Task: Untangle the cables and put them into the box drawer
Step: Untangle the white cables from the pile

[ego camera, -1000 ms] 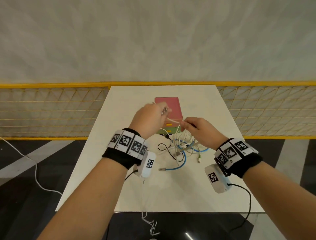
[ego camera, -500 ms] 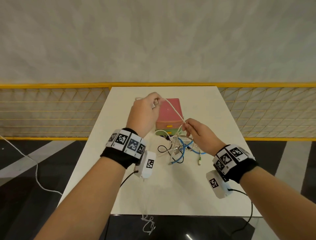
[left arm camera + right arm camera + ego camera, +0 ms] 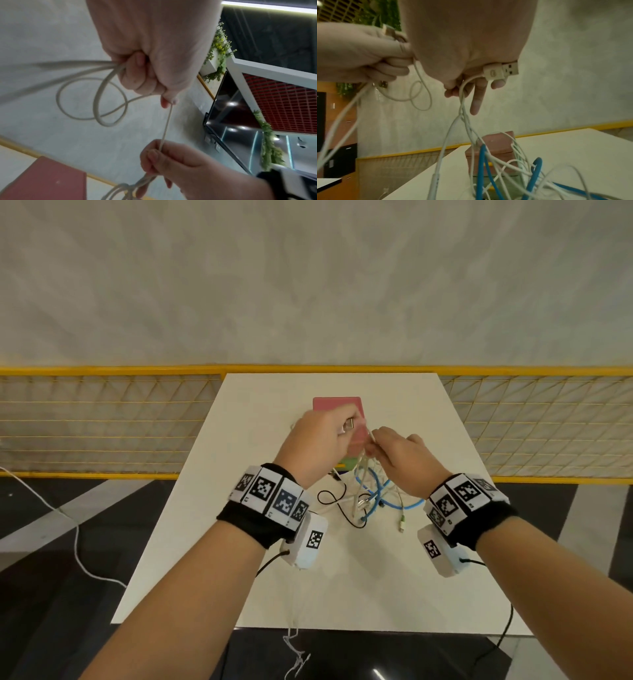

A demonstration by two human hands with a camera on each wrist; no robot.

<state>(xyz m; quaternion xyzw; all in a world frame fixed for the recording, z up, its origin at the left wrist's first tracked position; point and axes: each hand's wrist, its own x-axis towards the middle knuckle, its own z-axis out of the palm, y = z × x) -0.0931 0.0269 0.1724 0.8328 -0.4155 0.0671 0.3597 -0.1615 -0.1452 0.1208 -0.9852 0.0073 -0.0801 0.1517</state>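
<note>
My left hand [image 3: 322, 440] is raised above the table and grips coiled loops of a white cable [image 3: 109, 94], with a metal plug [image 3: 349, 424] sticking out of the fist. My right hand [image 3: 394, 453] pinches the same white cable [image 3: 165, 127] close beside it. A white USB plug [image 3: 500, 71] also sits in my right fingers. Below them hangs a tangle of white and blue cables [image 3: 373, 494] reaching the table. A black cable [image 3: 337, 501] lies at its left. The pink-topped drawer box [image 3: 337, 405] stands behind my hands, partly hidden.
The white table [image 3: 342, 577] has bare surface in front of the tangle. A yellow mesh fence [image 3: 102, 422] runs behind the table. A white cord [image 3: 75, 539] lies on the dark floor at the left.
My left hand came back toward my right hand after drawing the white cable up and to the left. The two hands now work close together, and the tangle hangs higher.
</note>
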